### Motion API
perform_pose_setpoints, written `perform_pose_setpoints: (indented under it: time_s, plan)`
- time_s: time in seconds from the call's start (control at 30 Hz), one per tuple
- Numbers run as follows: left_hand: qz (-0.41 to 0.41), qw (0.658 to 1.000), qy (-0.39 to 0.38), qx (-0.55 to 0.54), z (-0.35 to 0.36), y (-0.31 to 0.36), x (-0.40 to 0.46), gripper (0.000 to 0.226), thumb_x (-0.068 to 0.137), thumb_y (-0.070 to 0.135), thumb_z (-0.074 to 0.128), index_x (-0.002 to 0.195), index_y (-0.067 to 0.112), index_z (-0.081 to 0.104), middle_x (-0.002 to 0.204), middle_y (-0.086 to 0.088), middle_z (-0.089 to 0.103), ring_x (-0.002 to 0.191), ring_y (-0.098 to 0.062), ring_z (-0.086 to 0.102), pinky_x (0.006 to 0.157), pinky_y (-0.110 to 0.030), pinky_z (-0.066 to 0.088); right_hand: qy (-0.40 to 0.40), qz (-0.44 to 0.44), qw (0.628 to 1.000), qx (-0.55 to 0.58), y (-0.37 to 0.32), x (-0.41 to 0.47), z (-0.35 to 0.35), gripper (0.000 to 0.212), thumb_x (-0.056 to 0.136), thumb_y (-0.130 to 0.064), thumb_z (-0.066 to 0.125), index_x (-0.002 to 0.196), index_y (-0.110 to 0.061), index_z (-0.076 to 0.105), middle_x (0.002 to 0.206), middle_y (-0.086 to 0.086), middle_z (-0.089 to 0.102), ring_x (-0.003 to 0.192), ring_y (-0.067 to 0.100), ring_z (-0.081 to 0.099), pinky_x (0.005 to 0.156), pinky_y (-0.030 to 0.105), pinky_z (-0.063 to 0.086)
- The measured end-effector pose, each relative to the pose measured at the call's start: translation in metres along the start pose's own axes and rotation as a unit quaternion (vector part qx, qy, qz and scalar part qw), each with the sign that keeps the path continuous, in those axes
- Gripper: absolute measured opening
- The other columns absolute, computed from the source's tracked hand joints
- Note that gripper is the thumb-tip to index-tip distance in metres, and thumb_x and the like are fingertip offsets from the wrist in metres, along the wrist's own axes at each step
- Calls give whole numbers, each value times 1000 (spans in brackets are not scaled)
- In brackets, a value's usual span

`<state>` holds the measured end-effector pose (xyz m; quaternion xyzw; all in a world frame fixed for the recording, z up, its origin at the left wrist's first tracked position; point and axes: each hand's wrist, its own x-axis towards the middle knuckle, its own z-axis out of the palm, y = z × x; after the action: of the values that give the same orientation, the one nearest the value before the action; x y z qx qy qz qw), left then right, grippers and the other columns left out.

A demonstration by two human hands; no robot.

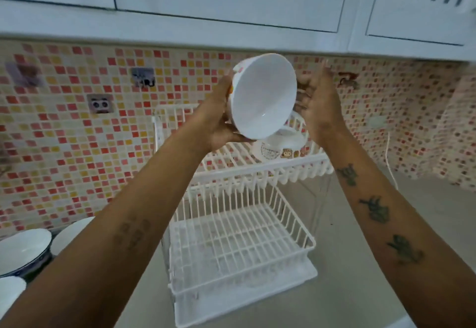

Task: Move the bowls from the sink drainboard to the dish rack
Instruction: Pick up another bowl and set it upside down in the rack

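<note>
Tilting toward the camera, a white bowl [262,98] is gripped by the left hand [219,121] above the rack [239,224] (top tier); the right hand [316,100] is spread beside it, maybe touching. Another bowl [280,147] sits at that tier's right end. More bowls [23,250] wait at the counter's [360,263] left edge, under a mosaic wall [64,121].

White bowl [262,98] (tilted) above rack [257,170]

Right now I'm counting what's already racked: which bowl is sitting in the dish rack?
The cartoon-printed bowl on the dish rack's upper tier. The left hand holds another; the rest sit far left.
</note>
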<state>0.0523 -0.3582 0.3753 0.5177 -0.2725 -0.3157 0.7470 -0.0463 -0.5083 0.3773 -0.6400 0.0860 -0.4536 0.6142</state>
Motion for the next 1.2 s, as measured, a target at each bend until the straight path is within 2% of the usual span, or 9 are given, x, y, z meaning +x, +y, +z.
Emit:
perform_pose_setpoints:
  time_s: [0.1, 0.23, 0.33, 0.4, 0.47, 0.63, 0.8, 0.93, 1.2]
  plan:
    - [116, 980, 64, 150, 12, -6, 28, 32, 91, 47, 60, 105, 19, 54, 103, -6, 64, 79, -16, 66, 75, -46, 59, -51, 63, 990, -113, -4, 30, -24, 73, 94, -63, 9, 85, -22, 69, 93, 1, 69, 95, 18, 62, 95, 40, 40]
    - [225, 918, 45, 323, 21, -24, 62, 48, 78, 32, 79, 107, 11, 47, 99, 4, 53, 79, -5, 57, 58, -17, 51, -63, 103, 968, -218, 14, 52, -34, 67, 93, -65, 24, 101, -14, 66, 103, 9, 68, 85, 14, 62, 75, 27, 43]
    - [228, 886, 15, 404, 24, -43, 82, 60, 65, 34, 88, 100, 17, 42, 111, -4, 55, 91, -20, 63, 63, -25, 59, -54, 131, 956, -256, 32, 57, -35, 57, 87, -66, 41, 87, -15, 65, 92, 10, 69, 76, 18, 65, 70, 27, 49]
    - [225, 870, 17, 439, 24, -53, 92, 65, 56, 43, 89, 97, 21, 43, 118, -8, 54, 101, -30, 63, 73, -45, 60, -44, 153, 951, -266, 47, 57, -37, 60, 81, -68, 50, 96, -12, 66, 96, 9, 69, 80, 21, 66, 66, 28, 47]
    - [226, 853, 17, 470, 25, -59, 97, 64, 58, 40, 89, 97, 21, 43, 120, -9, 53, 105, -31, 60, 77, -48, 58, -21, 172, 952, -253, 60, 58, -39, 64, 77, -65, 55, 107, -10, 66, 101, 9, 69, 88, 25, 67, 64, 28, 45]
    - [228, 832, 25, 505, 29, -71, 100, 62, 64, 36, 88, 101, 19, 41, 121, -9, 51, 108, -28, 53, 80, -39, 54, -13, 182, 958, -220, 74, 62, -41, 59, 78, -53, 56, 117, -9, 62, 107, 11, 69, 86, 24, 68, 63, 27, 48]
    - [213, 827, 11, 520, 26, -80, 103, 60, 68, 37, 86, 101, 20, 39, 125, -9, 51, 105, -23, 53, 60, -13, 42, -33, 220, 947, -232, 83, 63, -43, 49, 82, -47, 53, 117, -13, 59, 102, 7, 68, 74, 17, 65, 54, 24, 45]
    - [198, 825, -5, 529, 28, -82, 104, 59, 70, 30, 86, 101, 15, 38, 124, -12, 51, 96, -20, 52, 50, -5, 43, -47, 259, 927, -269, 77, 63, -44, 28, 89, -41, 46, 104, -18, 52, 83, 3, 60, 68, 16, 56, 57, 26, 42]
    - [155, 845, -28, 512, 22, -90, 106, 64, 67, 31, 88, 104, 16, 37, 130, -13, 41, 107, -33, 61, 82, -41, 58, -42, 277, 922, -267, 79, 57, -42, 24, 91, -36, 45, 108, -19, 48, 83, 2, 57, 71, 17, 54, 64, 30, 44]
